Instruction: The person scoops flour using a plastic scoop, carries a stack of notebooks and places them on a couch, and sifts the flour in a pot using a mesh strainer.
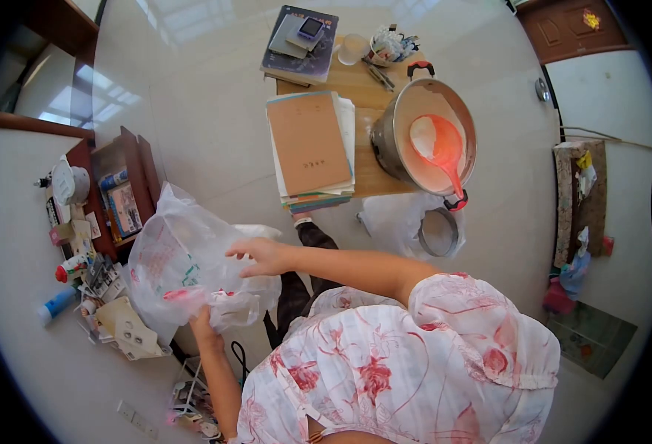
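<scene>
The left hand (201, 320) is clutching a bag (164, 255) left of the table (376, 177); the right (263, 256) is hovering by it, fingers apart. The bag is already billowing open; whether it's filling or emptying isn't showing. A scoop (444, 143) is resting in the pot (390, 140) on the table.

Two bare hands (left hand (202, 323), right hand (264, 257)) and one large translucent plastic bag (181, 248) are seen left of centre, while one silver metal pot (390, 142), two red-and-black handles (420, 67), one orange plastic scoop (448, 145) and one clear drinking glass (352, 49) are counted in the frame's upper half.
</scene>
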`<state>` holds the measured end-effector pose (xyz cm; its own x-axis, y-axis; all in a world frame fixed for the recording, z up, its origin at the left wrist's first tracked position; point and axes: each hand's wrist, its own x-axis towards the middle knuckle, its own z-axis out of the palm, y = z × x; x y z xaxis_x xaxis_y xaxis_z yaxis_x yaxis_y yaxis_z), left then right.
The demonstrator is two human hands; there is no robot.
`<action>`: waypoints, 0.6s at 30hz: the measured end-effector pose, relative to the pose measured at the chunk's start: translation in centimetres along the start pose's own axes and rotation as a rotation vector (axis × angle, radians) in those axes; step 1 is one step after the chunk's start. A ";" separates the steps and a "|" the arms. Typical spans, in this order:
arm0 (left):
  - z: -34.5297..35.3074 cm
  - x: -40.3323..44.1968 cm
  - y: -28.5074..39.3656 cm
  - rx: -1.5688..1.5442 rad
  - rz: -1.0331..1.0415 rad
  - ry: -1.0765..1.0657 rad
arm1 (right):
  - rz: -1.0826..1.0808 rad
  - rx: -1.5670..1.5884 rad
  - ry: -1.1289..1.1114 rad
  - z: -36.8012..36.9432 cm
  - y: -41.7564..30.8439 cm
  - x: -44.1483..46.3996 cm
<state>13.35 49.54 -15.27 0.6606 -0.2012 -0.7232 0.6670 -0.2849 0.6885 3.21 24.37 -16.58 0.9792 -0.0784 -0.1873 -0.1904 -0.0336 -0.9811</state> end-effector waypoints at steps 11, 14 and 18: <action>-3.8 1.1 -1.8 -0.070 0.011 0.158 | 0.811 0.426 0.984 -17.0 21.7 -11.4; -4.0 1.2 -1.7 -0.028 0.014 0.142 | 0.713 0.432 0.910 -16.7 22.2 -11.4; -4.0 1.7 -2.2 -0.022 -0.001 0.152 | 0.816 0.516 0.926 -17.8 20.9 -11.3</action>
<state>14.34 53.60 -17.80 0.7035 -0.0565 -0.7085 0.6738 -0.2641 0.6901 -13.06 6.83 -34.15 0.1513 -0.5450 -0.8247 -0.4446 0.7076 -0.5492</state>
